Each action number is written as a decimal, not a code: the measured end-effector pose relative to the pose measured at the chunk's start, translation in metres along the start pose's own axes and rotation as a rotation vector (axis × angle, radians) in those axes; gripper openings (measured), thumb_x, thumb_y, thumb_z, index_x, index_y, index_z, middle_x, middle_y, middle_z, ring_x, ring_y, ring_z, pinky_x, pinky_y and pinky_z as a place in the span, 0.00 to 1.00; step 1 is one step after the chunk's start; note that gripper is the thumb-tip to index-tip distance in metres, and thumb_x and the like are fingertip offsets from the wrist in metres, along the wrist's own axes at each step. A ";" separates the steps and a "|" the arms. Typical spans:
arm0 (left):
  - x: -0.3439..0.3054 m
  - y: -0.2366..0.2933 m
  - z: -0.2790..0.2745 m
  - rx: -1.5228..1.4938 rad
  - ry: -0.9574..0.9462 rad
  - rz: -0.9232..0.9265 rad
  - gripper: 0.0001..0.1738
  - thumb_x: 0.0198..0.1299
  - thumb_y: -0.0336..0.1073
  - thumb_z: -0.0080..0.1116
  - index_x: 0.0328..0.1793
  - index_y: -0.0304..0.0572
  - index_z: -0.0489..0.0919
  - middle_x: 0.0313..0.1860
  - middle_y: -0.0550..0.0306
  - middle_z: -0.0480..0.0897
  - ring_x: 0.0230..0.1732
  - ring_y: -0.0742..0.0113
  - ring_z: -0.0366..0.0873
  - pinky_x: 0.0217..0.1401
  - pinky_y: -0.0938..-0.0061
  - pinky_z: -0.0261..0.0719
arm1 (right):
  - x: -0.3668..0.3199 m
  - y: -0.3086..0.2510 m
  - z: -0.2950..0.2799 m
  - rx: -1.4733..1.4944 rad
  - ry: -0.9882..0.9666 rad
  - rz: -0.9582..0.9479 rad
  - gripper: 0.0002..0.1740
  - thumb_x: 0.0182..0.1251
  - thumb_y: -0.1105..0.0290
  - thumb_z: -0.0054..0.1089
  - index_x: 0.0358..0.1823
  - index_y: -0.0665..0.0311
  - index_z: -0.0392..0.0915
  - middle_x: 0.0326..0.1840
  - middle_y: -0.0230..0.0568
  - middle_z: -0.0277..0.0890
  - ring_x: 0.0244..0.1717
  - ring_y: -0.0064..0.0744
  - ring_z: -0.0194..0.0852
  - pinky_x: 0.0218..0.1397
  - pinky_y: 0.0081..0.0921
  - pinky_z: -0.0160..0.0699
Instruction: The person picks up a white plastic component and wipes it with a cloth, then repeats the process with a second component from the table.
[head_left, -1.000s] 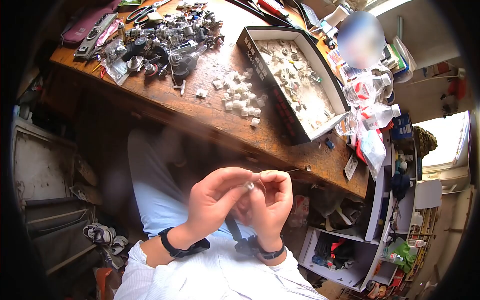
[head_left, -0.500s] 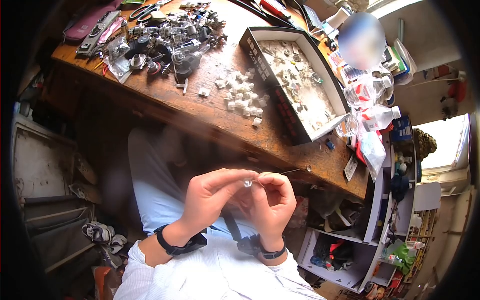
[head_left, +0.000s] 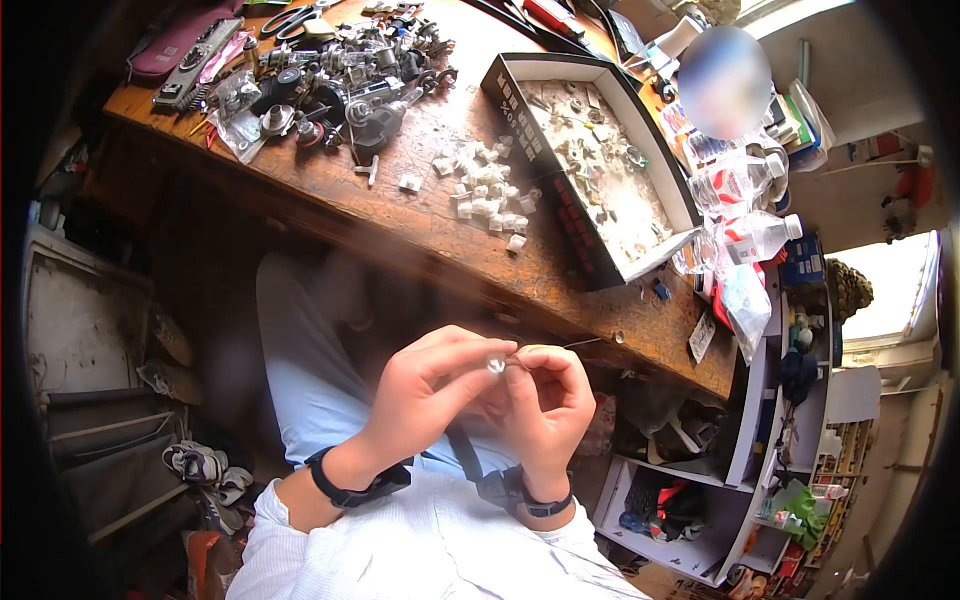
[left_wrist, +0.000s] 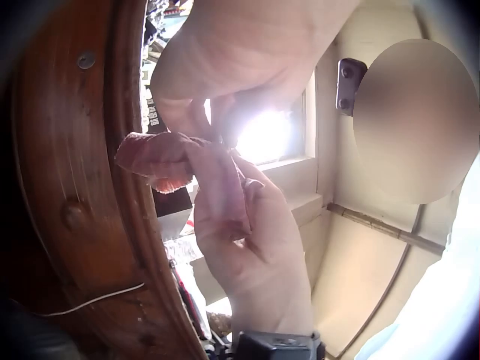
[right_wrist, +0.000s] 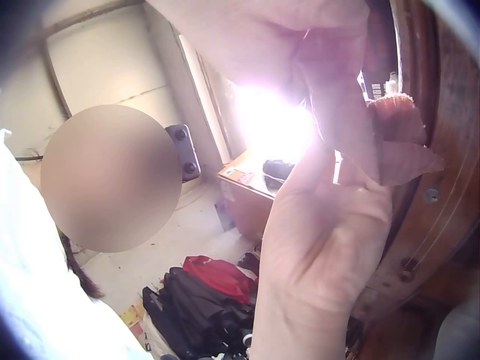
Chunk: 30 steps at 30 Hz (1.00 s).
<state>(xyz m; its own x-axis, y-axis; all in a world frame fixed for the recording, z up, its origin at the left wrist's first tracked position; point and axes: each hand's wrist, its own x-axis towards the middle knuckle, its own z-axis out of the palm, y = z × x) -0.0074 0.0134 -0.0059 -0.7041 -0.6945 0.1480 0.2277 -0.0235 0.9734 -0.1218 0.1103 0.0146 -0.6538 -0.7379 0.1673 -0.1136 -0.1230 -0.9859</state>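
Note:
In the head view, a small, shiny, whitish clear piece (head_left: 496,366) shows at the meeting fingertips of both hands, above the lap. My left hand (head_left: 425,385) pinches it between thumb and forefinger. The right hand (head_left: 552,405) comes in from the other side, its thumb and curled forefinger pinched together right at the piece. Fingers cover most of it, and both wrist views show only overlapping fingers against bright window light. Several small white-clear plastic pieces (head_left: 485,190) lie heaped on the wooden table (head_left: 330,190) beyond the hands.
A black-sided open box (head_left: 640,190) holding small loose parts stands on the table, beside clear plastic bottles (head_left: 755,238). Mixed dark and metal parts (head_left: 350,85) are piled at the left, near scissors (head_left: 290,22). The table's front edge runs just beyond my hands; shelves (head_left: 690,520) stand at right.
Both hands stay together, with only small finger shifts. The right hand has moved slightly to the right, and the clear piece shows more brightly between the fingertips. The table contents remain in place.

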 end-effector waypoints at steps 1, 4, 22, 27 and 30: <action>0.000 -0.002 0.000 -0.083 0.003 -0.029 0.16 0.64 0.20 0.58 0.57 0.34 0.84 0.48 0.54 0.81 0.47 0.70 0.80 0.50 0.78 0.79 | 0.000 0.000 0.000 -0.020 -0.012 -0.012 0.06 0.68 0.81 0.63 0.44 0.70 0.77 0.44 0.36 0.78 0.43 0.19 0.78 0.49 0.15 0.76; 0.001 -0.002 0.000 -0.148 -0.005 -0.047 0.17 0.65 0.21 0.56 0.59 0.34 0.83 0.47 0.56 0.80 0.46 0.72 0.79 0.50 0.79 0.78 | 0.002 0.001 -0.001 -0.008 -0.026 -0.039 0.06 0.68 0.82 0.63 0.44 0.71 0.77 0.44 0.36 0.76 0.44 0.20 0.78 0.48 0.15 0.76; 0.003 -0.002 -0.008 0.142 0.042 0.097 0.11 0.55 0.24 0.69 0.45 0.37 0.88 0.36 0.53 0.87 0.37 0.65 0.84 0.42 0.74 0.80 | 0.013 0.004 -0.010 -0.224 -0.140 -0.236 0.08 0.62 0.84 0.67 0.41 0.69 0.80 0.41 0.42 0.78 0.40 0.29 0.80 0.43 0.21 0.80; 0.010 0.000 -0.016 0.293 -0.001 0.309 0.12 0.53 0.24 0.70 0.44 0.38 0.88 0.34 0.53 0.87 0.36 0.61 0.83 0.38 0.72 0.79 | 0.013 0.000 -0.007 -0.415 -0.129 -0.364 0.09 0.61 0.84 0.67 0.41 0.68 0.80 0.40 0.42 0.79 0.37 0.31 0.81 0.38 0.23 0.80; 0.009 0.000 -0.017 0.333 -0.003 0.331 0.13 0.52 0.23 0.70 0.45 0.37 0.88 0.34 0.52 0.87 0.36 0.61 0.83 0.38 0.72 0.79 | 0.010 0.001 -0.001 -0.503 -0.062 -0.448 0.10 0.60 0.84 0.68 0.41 0.67 0.80 0.40 0.43 0.79 0.36 0.31 0.81 0.37 0.23 0.80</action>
<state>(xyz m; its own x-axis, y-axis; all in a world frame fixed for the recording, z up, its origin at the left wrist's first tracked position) -0.0026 -0.0052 -0.0071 -0.6321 -0.6238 0.4597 0.2127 0.4308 0.8770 -0.1293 0.1037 0.0149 -0.4204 -0.7261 0.5440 -0.7075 -0.1131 -0.6976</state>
